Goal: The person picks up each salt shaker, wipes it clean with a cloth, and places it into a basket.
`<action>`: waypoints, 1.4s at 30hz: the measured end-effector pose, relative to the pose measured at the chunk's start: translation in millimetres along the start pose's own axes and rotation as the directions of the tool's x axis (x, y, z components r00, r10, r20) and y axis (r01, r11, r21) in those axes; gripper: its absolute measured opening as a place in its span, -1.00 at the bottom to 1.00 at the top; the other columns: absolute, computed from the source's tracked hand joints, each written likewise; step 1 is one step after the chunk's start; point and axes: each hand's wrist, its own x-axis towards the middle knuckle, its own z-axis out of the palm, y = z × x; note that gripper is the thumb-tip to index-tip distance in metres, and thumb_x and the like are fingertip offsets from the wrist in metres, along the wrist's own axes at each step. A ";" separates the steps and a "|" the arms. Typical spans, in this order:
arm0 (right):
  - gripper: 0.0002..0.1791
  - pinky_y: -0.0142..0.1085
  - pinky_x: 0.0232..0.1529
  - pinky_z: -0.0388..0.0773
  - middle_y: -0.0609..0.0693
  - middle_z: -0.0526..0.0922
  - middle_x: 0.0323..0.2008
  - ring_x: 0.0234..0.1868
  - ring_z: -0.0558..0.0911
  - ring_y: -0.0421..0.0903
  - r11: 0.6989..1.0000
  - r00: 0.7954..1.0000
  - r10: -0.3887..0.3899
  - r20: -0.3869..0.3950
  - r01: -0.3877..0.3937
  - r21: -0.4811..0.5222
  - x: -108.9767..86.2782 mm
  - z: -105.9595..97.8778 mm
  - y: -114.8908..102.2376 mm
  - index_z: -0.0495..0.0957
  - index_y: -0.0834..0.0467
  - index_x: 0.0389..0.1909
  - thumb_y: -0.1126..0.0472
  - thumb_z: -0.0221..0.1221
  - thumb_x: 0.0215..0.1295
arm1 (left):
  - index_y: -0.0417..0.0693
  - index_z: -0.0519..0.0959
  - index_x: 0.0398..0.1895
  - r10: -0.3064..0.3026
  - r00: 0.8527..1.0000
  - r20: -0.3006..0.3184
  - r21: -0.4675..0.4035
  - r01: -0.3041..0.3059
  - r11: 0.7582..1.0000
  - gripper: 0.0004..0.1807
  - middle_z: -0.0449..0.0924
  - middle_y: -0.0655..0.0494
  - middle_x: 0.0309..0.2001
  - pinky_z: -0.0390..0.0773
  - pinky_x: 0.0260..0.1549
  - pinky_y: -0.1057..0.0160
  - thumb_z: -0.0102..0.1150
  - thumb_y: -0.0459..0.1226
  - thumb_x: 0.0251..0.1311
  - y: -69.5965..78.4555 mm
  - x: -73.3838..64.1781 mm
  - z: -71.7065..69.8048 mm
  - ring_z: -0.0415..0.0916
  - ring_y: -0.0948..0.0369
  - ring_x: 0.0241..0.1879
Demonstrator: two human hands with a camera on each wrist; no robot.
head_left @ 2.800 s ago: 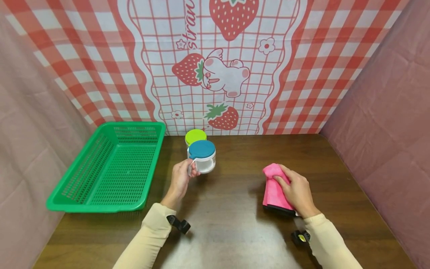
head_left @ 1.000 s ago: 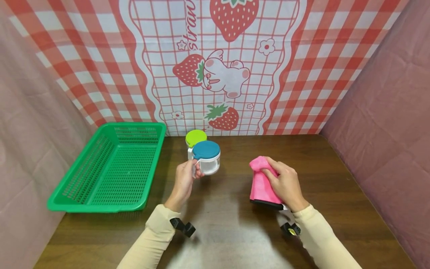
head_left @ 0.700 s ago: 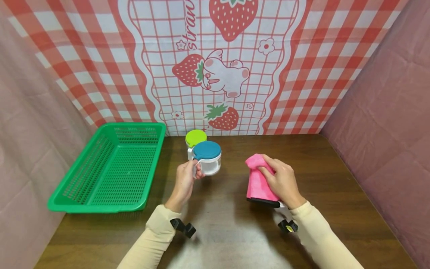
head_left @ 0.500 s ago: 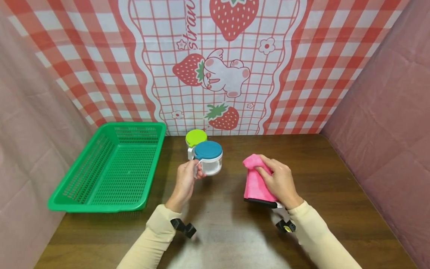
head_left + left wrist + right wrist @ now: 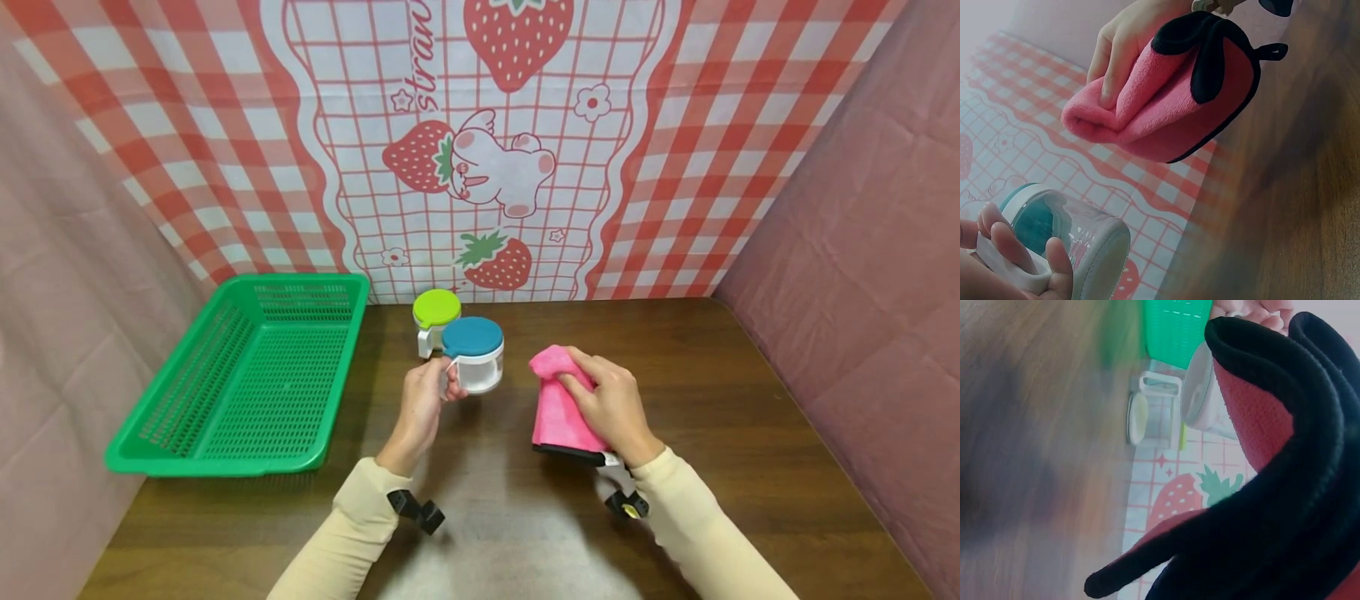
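Observation:
In the head view my left hand [image 5: 420, 408] grips the white handle of a clear seasoning jar [image 5: 482, 375] with a blue lid. Its underside shows in the left wrist view, where curled fingers [image 5: 1007, 244] wrap the handle. My right hand [image 5: 613, 408] pinches a folded pink cloth [image 5: 562, 417] with black edging, a short gap to the right of the jar. In the left wrist view the cloth [image 5: 1172, 112] hangs in loose folds with a small black loop. Its black edging [image 5: 1310, 412] fills much of the right wrist view and hides the right fingers there.
Just behind the held jar stands a second jar with a lime-green lid [image 5: 437, 307] and white handle. A green plastic basket [image 5: 341, 383] sits at the left of the wooden table [image 5: 750, 467]. A checked strawberry-print cloth [image 5: 675, 167] hangs along the back.
My right hand has carried the pink cloth leftward, closer to the jar. My left hand has shifted the blue-lidded jar slightly right, uncovering more of the green-lidded jar.

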 end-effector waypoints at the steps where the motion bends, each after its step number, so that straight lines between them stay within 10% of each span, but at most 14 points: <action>1: -0.57 -0.09 -0.37 0.52 0.13 0.71 -0.42 -0.47 0.59 0.00 1.000 1.000 -0.004 -0.002 0.004 0.001 0.2 0.7 -0.5 0.65 0.22 -0.01 0.26 0.40 0.03 | -0.30 0.41 -0.53 -0.003 1.000 -0.001 0.001 0.003 1.000 -0.73 0.38 0.17 -0.65 0.53 -0.54 0.40 -0.17 -0.34 0.30 0.1 -0.5 0.4 0.33 0.34 -0.70; 42: -0.53 -0.08 -0.32 0.59 0.12 0.72 -0.36 -0.42 0.62 0.00 1.000 0.998 0.012 0.057 -0.013 0.028 3.7 17.7 -12.8 0.63 0.16 0.06 0.24 0.40 0.05 | -0.12 0.38 -0.65 0.001 0.999 0.051 0.035 -0.003 0.999 -0.70 0.32 0.22 -0.73 0.42 -0.60 0.43 -0.19 -0.38 0.25 -8.2 -8.2 18.4 0.33 0.36 -0.72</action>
